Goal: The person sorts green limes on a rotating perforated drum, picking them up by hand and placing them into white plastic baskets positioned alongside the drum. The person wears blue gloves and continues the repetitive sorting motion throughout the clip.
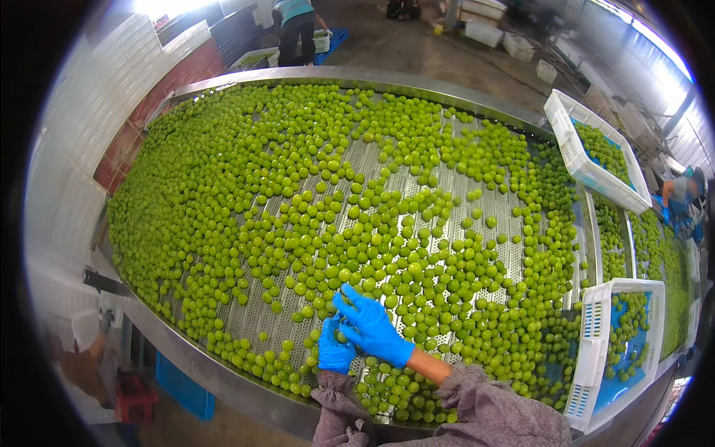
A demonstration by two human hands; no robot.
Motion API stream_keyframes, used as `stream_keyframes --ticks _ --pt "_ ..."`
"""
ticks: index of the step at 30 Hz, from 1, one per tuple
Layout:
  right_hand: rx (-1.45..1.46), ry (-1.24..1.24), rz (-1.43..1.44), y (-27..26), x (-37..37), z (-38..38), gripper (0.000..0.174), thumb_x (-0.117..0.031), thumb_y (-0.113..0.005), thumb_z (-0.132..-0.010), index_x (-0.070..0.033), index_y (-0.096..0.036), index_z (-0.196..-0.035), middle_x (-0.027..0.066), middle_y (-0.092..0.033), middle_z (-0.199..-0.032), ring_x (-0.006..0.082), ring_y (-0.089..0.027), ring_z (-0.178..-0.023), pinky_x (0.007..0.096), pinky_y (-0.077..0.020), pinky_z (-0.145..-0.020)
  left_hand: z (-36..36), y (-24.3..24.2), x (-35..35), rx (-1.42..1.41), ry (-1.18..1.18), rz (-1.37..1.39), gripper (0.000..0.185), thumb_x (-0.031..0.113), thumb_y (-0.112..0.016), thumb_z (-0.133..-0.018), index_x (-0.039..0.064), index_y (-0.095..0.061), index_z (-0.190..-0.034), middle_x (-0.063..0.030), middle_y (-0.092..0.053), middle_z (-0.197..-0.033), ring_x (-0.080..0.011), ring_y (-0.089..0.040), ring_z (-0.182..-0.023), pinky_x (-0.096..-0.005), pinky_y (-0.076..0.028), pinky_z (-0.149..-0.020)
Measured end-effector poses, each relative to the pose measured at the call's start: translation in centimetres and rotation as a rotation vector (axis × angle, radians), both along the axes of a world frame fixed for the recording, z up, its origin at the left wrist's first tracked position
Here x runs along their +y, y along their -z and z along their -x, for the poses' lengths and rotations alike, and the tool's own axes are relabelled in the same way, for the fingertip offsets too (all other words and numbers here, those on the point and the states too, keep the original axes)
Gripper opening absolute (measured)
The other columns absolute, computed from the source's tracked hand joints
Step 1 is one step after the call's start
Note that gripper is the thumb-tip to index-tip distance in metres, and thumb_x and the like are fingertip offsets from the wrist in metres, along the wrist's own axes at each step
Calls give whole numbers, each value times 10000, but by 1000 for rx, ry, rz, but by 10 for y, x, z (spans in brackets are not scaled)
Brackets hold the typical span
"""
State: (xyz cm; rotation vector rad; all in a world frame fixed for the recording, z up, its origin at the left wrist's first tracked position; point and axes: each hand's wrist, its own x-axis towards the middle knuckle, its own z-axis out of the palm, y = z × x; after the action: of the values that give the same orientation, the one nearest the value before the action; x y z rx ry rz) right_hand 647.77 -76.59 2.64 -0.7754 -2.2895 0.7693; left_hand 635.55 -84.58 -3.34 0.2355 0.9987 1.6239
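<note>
My left hand [335,349], in a blue glove, is cupped low over the perforated metal conveyor [290,313], with a small round green fruit [340,336] between its fingers and thumb. Just to its right and partly above it is my right hand [373,328], also blue-gloved. Its fingers are spread and reach up-left across the left fingertips; its palm side is hidden, and no fruit shows in its grasp. Loose green fruits [318,243] surround both hands, thickest at the far left of the conveyor.
White plastic crates with green fruit rest at the right, one near [593,335] and one far [564,131]. A metal rim [234,380] borders the conveyor. One person [296,28] bends beyond it; another person [678,195] works at far right. A blue crate [181,385] stands below left.
</note>
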Motion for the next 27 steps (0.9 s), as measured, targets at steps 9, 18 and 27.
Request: stream_keyframes --ticks 9,18,27 --pt "-315 -44 -233 68 61 2 701 -391 -560 -937 -123 -347 -1548 195 -279 -1606 467 -198 -1488 566 -163 -1213 24 32 -38 146 -103 -76 402 -51 -561 -944 -57 -500 -1342 -151 -591 -1282 -151 -591 -1042 -215 -517 -756" --pt "-295 489 -277 78 204 -36 388 -275 -580 -940 -217 -597 -1324 110 -536 -1404 355 -515 -1234 540 -398 -992 -6 24 -27 -596 135 -128 529 102 -555 -966 56 -439 -1481 -97 -591 -1244 -127 -551 -784 -217 -458 -613" --pt "-389 540 -478 87 346 -39 147 -203 -613 -854 -174 -756 -862 140 -687 -779 339 -673 -712 490 -515 -626 -56 -2 -3 -509 212 -82 628 249 -585 -947 53 -396 -1512 -115 -496 -1430 -185 -562 -1024 -284 -482 -765"
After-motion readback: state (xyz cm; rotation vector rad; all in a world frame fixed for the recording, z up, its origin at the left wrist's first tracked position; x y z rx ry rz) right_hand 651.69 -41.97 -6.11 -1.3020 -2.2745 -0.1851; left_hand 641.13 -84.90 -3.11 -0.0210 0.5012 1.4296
